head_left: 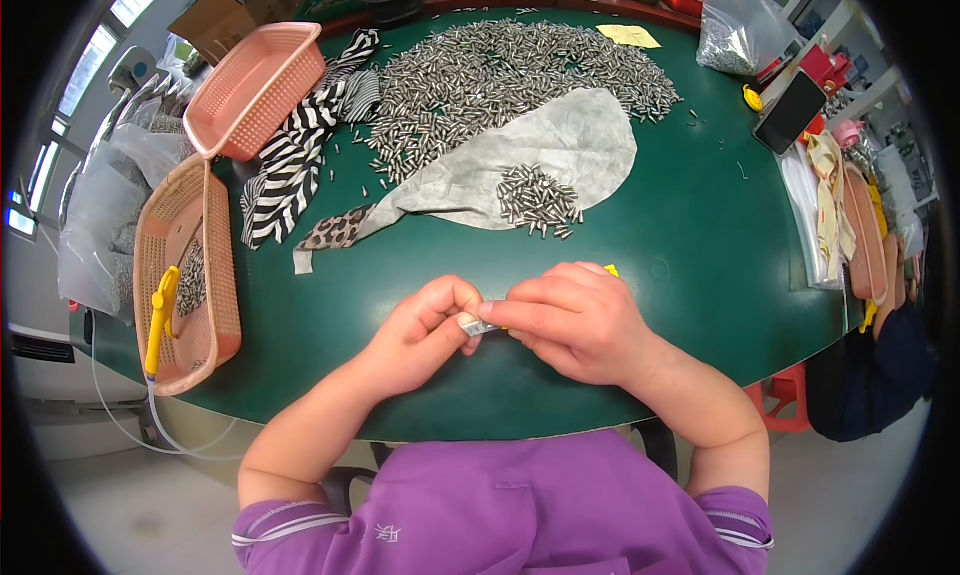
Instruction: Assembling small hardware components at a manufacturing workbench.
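Near the front of the green table, my two hands meet in front of my chest. My left hand (432,327) is closed in a pinch on one end of a small flat silver-grey piece (480,327). The fingers of my right hand (580,320) press together over its other end. A bit of yellow shows under the right fingers and another beyond the knuckles; I cannot tell whether they are one thing. Ahead, a small heap of metal pins (540,197) rests on a pale grey cloth (590,140), apart from both hands.
Behind the cloth spreads a large pile of metal pins (440,90). At left are a striped cloth (295,165), a pink basket (200,120) and a second basket (222,305) with a yellow hooked tool (160,310). A phone (790,113) and plastic bags line the right; another person (870,375) sits there.
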Demonstrator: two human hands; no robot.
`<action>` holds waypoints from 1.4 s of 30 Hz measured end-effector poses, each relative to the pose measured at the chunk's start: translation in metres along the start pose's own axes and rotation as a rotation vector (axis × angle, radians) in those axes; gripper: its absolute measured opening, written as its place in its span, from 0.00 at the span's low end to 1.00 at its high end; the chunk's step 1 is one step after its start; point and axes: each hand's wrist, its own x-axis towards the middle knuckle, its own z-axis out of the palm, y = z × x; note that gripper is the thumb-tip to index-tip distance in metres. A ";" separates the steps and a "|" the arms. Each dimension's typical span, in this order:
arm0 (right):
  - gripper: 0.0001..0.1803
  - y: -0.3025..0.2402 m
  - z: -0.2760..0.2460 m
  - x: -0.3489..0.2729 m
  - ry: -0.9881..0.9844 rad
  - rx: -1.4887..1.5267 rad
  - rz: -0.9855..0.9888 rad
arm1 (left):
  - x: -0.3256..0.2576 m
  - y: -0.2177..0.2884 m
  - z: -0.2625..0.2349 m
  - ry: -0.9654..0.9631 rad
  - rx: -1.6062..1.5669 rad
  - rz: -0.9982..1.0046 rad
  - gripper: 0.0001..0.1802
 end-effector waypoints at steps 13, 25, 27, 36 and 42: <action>0.22 0.012 -0.008 -0.001 0.018 -0.066 0.076 | -0.002 0.004 0.004 -0.101 -0.115 -0.001 0.04; 0.20 0.004 -0.006 0.002 0.015 0.068 0.013 | -0.001 0.005 0.001 0.051 -0.054 0.002 0.01; 0.20 0.004 -0.006 0.002 0.017 0.083 0.014 | -0.001 0.007 0.003 0.059 -0.048 0.003 0.00; 0.19 0.003 -0.006 0.001 0.016 0.093 0.016 | -0.002 0.003 0.000 0.069 -0.046 0.009 0.02; 0.19 0.002 -0.007 0.002 0.004 0.056 0.001 | -0.003 0.001 -0.001 0.058 -0.048 0.015 0.03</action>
